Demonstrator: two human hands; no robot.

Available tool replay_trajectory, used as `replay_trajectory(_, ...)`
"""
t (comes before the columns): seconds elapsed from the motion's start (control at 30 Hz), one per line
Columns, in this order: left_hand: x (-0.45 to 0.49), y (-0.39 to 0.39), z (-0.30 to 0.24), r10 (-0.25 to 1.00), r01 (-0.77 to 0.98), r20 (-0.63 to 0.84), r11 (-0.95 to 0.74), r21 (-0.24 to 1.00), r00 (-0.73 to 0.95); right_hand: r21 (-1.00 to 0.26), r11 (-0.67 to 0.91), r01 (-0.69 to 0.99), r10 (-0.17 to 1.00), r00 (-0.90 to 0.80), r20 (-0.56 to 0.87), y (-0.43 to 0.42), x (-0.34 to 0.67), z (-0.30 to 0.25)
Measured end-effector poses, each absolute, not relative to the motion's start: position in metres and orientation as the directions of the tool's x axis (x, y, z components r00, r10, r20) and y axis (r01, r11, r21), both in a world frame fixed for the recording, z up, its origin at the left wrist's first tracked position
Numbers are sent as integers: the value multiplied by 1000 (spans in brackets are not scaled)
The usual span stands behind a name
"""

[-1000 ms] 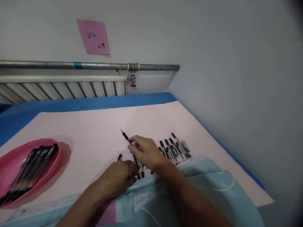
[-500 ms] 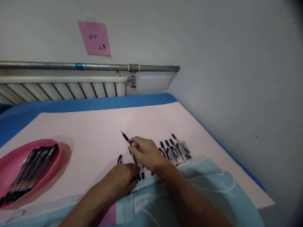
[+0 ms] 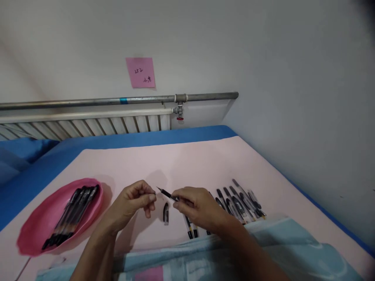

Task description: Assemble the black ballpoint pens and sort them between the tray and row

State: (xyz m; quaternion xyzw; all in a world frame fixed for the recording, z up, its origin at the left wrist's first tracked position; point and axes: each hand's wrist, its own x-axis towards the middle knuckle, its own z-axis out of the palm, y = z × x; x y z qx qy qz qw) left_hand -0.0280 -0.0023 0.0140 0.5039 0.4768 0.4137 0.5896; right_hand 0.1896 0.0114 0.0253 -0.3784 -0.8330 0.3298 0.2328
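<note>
Currently, 1 uncapped pen [image 3: 166, 193] is pinched in the right hand [image 3: 197, 203], right of the pink dish [image 3: 41, 224]. Nearer the dish, by the left hand [image 3: 133, 201], a narrow pinch is formed; anything held cannot be made out.

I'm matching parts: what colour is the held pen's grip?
The pen's grip is black, best seen in the head view.

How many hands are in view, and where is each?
2. The left hand is between the pink bowl and a loose cap; the right hand, beyond that cap, holds a pen pointing toward the left. No others show.
</note>
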Motion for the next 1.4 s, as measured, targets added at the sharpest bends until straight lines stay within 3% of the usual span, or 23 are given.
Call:
replay_trajectory(0.3,-33,-1,13,973,-19,-143,149,989,179,-611,614,499,717,-676,170,12,191,27)
replay_trajectory(0.7,-35,-2,9,967,-11,-165,170,985,194,-560,625,545,721,-677,146,12,191,24)
replay_trajectory(1.1,-14,5,2,965,-405,-245,262,876,95,-729,516,450,797,-563,217,0,174,7)
replay_trajectory(1.4,-7,5,-2,962,-437,-262,271,858,81,-780,438,447,854,-478,206,-5,169,8)
